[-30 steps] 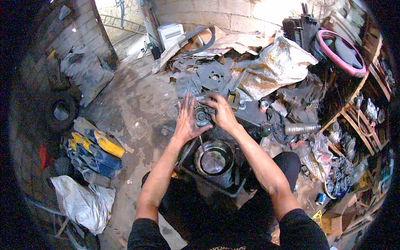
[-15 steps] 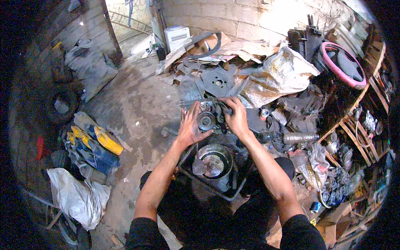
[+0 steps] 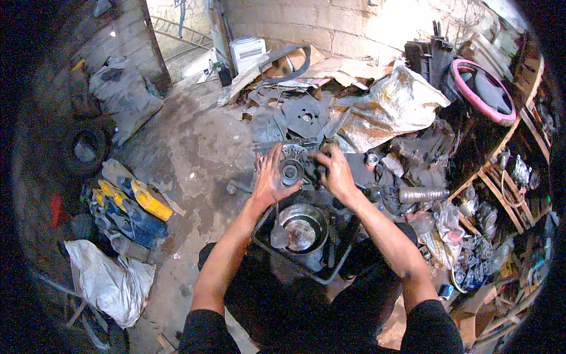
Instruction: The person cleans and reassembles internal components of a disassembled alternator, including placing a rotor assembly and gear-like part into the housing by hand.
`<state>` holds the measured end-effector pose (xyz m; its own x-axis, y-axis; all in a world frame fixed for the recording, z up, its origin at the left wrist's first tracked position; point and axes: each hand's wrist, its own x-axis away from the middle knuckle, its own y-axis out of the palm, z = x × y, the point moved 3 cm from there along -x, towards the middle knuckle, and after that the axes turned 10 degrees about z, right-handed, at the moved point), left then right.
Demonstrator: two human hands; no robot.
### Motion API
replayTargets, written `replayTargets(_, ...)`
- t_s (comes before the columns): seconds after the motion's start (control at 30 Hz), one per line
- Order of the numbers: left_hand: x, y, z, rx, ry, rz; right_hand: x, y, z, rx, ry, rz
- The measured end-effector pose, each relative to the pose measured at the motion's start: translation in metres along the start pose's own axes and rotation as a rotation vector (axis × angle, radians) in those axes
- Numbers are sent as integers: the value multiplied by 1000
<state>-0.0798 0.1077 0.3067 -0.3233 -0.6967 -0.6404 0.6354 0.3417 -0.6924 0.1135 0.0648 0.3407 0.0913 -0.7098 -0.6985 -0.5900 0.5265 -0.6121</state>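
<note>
A dirty metal machine part with a round grooved pulley [image 3: 292,171] stands in front of me. My left hand [image 3: 269,180] grips its left side, fingers stretched up along it and thumb below the pulley. At the part's right side is my right hand [image 3: 338,174], fingers curled and smeared by motion. Something small and dark is in or against those fingers, too blurred to name. Nearer to me, a round metal pan [image 3: 323,227] sits in a black tray [image 3: 339,270]. A grey flat-headed tool [image 3: 279,237] with a thin handle leans in the pan.
Yellow and blue plastic containers [image 3: 150,200] and a white sack [image 3: 112,283] lie at left. Cardboard and a dirty sack [image 3: 401,106] are heaped beyond the part. At right lie a clear plastic bottle [image 3: 424,195], scrap, a pink-rimmed steering wheel [image 3: 471,94] and a wooden rack [image 3: 501,197].
My right hand has shifted slightly and turned at the part's right side, and the dark, crumpled-looking thing by its fingers shows less. My left hand keeps its place.
</note>
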Motion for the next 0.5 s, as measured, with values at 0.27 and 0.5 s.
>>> replayTargets(0.27,1,-3,-3,128,12,63,-74,28,-8,8,-497,-317)
replayTargets(0.5,1,-9,-5,179,59,178,-61,-12,1,183,-544,-418)
